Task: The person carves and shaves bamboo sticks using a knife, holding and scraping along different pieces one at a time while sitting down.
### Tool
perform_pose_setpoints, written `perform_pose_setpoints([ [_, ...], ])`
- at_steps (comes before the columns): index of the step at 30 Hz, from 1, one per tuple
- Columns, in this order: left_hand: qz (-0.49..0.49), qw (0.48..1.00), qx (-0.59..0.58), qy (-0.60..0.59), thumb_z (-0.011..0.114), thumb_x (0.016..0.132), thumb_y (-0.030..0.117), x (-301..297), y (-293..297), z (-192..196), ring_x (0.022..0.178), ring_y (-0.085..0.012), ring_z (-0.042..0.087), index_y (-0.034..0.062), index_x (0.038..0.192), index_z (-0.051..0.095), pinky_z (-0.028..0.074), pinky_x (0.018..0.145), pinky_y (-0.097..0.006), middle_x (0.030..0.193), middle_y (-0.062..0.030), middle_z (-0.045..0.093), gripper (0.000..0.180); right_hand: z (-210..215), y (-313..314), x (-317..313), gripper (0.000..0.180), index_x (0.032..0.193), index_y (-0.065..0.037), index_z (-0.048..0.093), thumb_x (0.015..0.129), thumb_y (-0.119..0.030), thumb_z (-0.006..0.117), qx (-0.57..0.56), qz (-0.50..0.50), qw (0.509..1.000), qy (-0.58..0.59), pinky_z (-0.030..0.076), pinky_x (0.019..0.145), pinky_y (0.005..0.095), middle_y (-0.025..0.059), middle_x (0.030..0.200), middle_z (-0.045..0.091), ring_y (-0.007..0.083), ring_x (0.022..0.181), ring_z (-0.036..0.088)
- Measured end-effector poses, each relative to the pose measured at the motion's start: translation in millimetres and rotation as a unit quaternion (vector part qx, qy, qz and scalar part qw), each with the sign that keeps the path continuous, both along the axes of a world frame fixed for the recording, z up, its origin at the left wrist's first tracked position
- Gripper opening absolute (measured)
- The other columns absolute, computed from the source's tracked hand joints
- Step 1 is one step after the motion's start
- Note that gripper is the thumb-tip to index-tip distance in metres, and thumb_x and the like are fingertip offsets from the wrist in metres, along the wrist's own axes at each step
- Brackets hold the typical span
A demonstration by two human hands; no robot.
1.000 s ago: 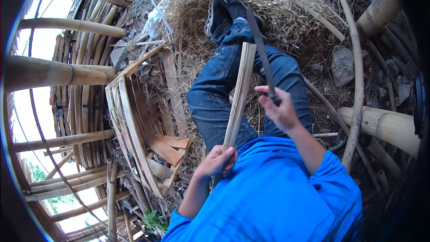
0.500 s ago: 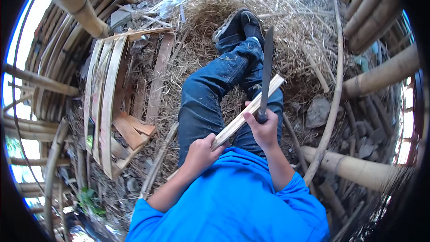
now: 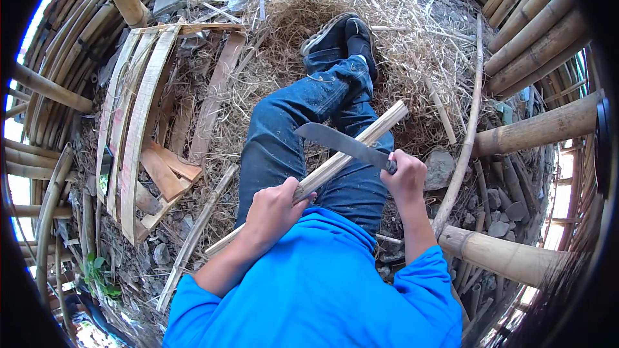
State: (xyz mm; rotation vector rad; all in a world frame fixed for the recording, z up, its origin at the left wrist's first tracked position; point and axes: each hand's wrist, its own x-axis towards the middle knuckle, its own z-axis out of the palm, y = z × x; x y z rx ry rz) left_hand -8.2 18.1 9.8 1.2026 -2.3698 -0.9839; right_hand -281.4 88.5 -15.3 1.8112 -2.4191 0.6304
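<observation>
Left hand (image 3: 274,209) grip closed around the bamboo slat (image 3: 351,151), which runs toward 2 o'clock across the lap. Right hand (image 3: 405,177) grip closed on the machete (image 3: 342,144), blade resting on slat.

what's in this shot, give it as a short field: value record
setting: ground covered in dry straw, ringed by bamboo poles
left hand: grips a split bamboo strip lying across the lap
right hand: holds a long knife, blade laid on the strip
legs: blue jeans, stretched out, dark shoes
to the person's left: stack of split bamboo slats
</observation>
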Motion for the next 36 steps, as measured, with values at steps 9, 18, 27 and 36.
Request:
perform_pose_setpoints([
  [9,-0.006,0.998,0.005,-0.065,0.063,0.085,0.047,5,-6,-4,0.062,-0.0401,0.062,0.0028,0.077,0.051,0.049,0.053,-0.048,0.063,-0.021,0.061,0.047,-19,-10,-47,0.009,0.067,-0.007,0.061,0.067,-0.015,0.064,0.062,-0.137,0.988,0.037,0.051,0.058,0.044,0.0153,0.067,0.064,0.0357,0.064,0.064],
  [18,0.117,0.985,0.051,-0.114,0.061,0.088,0.045,52,-9,8,0.06,-0.0408,0.061,0.0017,0.076,0.052,0.047,0.053,-0.048,0.061,-0.0213,0.059,0.046,-39,24,-158,0.024,0.084,-0.001,0.07,0.078,-0.022,0.061,0.098,-0.343,0.934,-0.03,0.052,0.064,0.0457,0.0234,0.071,0.065,0.0366,0.069,0.066],
  [27,0.122,0.983,0.108,-0.085,0.061,0.089,0.042,45,-45,-5,0.066,-0.045,0.058,-0.0015,0.078,0.053,0.043,0.057,-0.049,0.066,-0.0264,0.057,0.045,-11,-14,-37,0.026,0.064,0.0,0.056,0.082,-0.019,0.061,-0.044,-0.163,0.969,-0.18,0.041,0.051,0.04,0.0161,0.056,0.055,0.03,0.049,0.055],
  [36,0.013,0.995,0.026,-0.093,0.057,0.092,0.04,0,-28,8,0.066,-0.0455,0.059,0.0003,0.08,0.048,0.046,0.058,-0.052,0.066,-0.0257,0.059,0.043,-25,-33,34,0.014,0.07,-0.007,0.062,0.069,-0.02,0.067,0.016,-0.031,0.992,-0.119,0.051,0.059,0.045,0.0164,0.064,0.063,0.0362,0.063,0.064],
])
